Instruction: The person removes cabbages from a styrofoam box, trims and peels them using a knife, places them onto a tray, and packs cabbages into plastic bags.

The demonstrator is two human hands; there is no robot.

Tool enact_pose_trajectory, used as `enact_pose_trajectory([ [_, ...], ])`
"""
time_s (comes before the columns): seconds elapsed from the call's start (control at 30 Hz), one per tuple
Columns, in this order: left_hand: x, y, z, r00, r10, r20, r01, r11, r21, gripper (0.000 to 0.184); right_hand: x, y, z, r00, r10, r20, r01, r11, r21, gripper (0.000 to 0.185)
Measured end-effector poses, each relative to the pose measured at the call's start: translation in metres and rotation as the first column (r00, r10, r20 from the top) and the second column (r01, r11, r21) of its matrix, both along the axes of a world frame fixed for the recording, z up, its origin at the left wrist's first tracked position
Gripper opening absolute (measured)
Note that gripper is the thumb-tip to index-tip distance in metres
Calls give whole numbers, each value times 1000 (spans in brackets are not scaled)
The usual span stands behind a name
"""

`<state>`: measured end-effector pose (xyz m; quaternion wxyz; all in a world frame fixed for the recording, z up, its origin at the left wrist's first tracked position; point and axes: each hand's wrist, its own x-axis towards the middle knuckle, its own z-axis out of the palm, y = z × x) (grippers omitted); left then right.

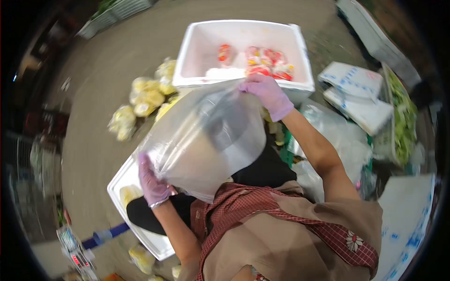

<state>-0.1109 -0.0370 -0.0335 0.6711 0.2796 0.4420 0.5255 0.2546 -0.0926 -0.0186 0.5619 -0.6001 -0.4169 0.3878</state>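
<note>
Both of my hands wear thin purple gloves and stretch a large clear plastic bag (206,136) over my lap. My left hand (153,185) grips the bag's lower left edge, fingers closed on the film. At the upper right, my right hand (268,95) pinches the opposite edge. The bag looks puffed out and shows nothing inside that I can make out. Just beyond it stands a white foam box (187,56) with several red-and-white packages (267,61) in it. A white foam lid or tray (161,241) lies by my left knee, partly hidden by my leg.
Several plastic-wrapped yellowish bundles (146,96) lie on the ground left of the foam box. To the right are clear plastic sheeting (333,136), folded white printed packaging (358,93) and a crate of green vegetables (401,112). A blue strap-like piece (105,235) sits at lower left.
</note>
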Motion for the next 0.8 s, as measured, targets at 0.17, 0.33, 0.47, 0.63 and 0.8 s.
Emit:
enact_pose_trajectory([
  [0.17,7,10,-19,991,-107,82,109,994,-22,39,81,-103,-9,895,-397,206,438,870,-226,20],
  [0.33,18,14,-19,963,-233,137,234,972,10,36,175,-272,-80,538,78,839,750,410,-519,34],
  [0.47,18,17,-22,977,-188,100,185,982,39,39,176,-318,-75,534,402,744,799,49,-600,37],
  [0.63,20,19,-16,986,-155,68,154,988,16,39,118,-187,6,614,-101,783,628,663,-407,44],
  [0.8,21,6,1,991,-126,46,125,992,33,39,38,-66,-13,960,271,76,-236,921,-311,46],
])
